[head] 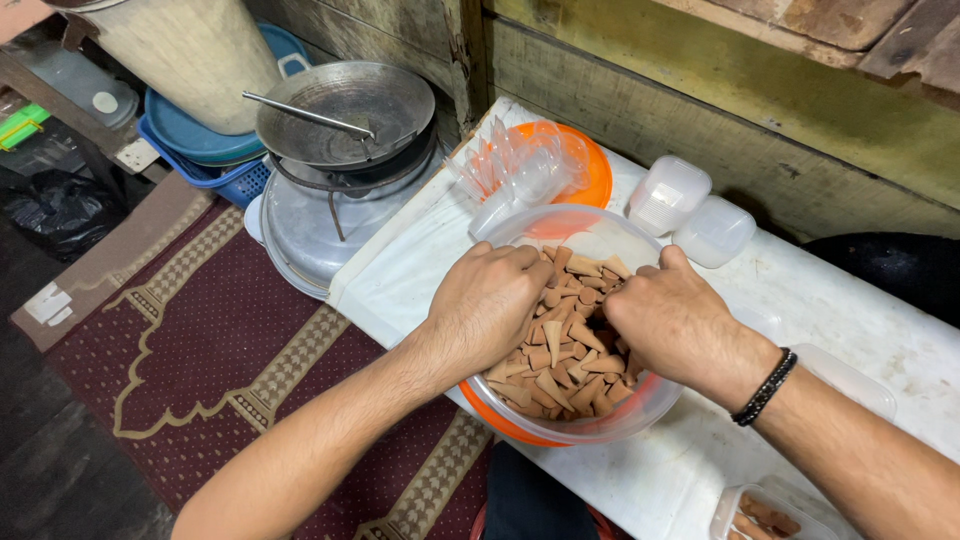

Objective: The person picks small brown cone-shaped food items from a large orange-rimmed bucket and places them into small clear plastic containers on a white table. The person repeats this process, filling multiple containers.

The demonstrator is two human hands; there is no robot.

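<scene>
A clear plastic bowl [640, 410] on an orange lid holds a heap of small brown clay-coloured cones [560, 360]. My left hand [485, 305] is dug into the cones at the bowl's left side, fingers curled down among them. My right hand [670, 315] reaches in from the right, fingers closed in the pile; a black beaded bracelet [765, 387] is on that wrist. Whether either hand grips cones is hidden by the knuckles.
Small clear lidded tubs [668, 193] and stacked clear cups [510, 170] on an orange lid [598, 175] lie behind the bowl on the white-covered table [850, 300]. A tub with cones [765, 515] sits at the bottom right. Metal pans [345, 110] and a patterned maroon rug [210, 350] are on the left.
</scene>
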